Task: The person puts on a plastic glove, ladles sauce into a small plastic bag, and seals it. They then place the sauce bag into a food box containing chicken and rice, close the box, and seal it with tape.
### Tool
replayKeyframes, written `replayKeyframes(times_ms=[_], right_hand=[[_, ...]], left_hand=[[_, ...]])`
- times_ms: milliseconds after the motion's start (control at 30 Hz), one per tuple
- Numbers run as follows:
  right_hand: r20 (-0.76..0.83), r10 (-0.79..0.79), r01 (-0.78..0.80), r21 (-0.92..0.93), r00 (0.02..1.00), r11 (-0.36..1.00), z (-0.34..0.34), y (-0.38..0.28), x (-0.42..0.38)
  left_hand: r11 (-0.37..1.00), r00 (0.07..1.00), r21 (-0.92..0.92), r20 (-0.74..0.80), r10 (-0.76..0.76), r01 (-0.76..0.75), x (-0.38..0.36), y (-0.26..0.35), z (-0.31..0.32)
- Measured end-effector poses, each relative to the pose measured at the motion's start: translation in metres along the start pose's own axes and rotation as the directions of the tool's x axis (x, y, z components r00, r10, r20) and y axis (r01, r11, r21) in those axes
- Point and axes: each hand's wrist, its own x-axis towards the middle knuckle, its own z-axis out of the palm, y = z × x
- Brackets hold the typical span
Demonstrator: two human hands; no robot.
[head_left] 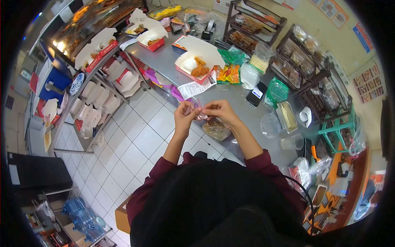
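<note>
Both of my hands meet at the near edge of the steel table (242, 123). My left hand (184, 116) and my right hand (223, 111) pinch a small clear plastic bag (199, 113) with a pinkish-red edge; its contents are too small to make out. Under my right wrist lies a larger clear bag (217, 130) with brownish-green contents. Just beyond my fingers are a printed receipt (190, 90) and an open red-and-white meal box (183, 68) holding rice and fried chicken (200, 71).
A phone (256, 94), a green plastic bag (277, 91) and a rectangular tub (287, 117) sit to the right. Brown racks (302, 61) of packed food stand behind. More open meal boxes (151, 39) are at the far left, with stacked cartons (96, 96) on shelves.
</note>
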Motion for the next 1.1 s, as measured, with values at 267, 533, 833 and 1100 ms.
replayKeyframes(times_ms=[267,533,833,1100], right_hand=[[-0.427,-0.105,0.065,-0.107,0.898,0.992,-0.032,0.004,-0.080],[-0.576,-0.205,0.157,-0.132,0.791,0.979,-0.022,0.031,-0.126],[-0.429,-0.672,-0.203,-0.898,0.604,0.391,-0.026,0.030,-0.175],[-0.588,-0.768,-0.356,-0.795,0.254,0.491,-0.086,0.030,-0.306]], left_hand=[[0.424,0.724,0.703,0.187,0.664,-0.571,-0.008,-0.013,0.070],[0.954,0.826,0.281,0.508,-0.244,0.109,-0.020,-0.035,0.079],[0.606,0.667,0.642,0.707,-0.232,-0.470,-0.030,-0.036,0.127],[0.814,0.628,0.297,0.771,0.104,-0.499,-0.083,-0.117,0.253]])
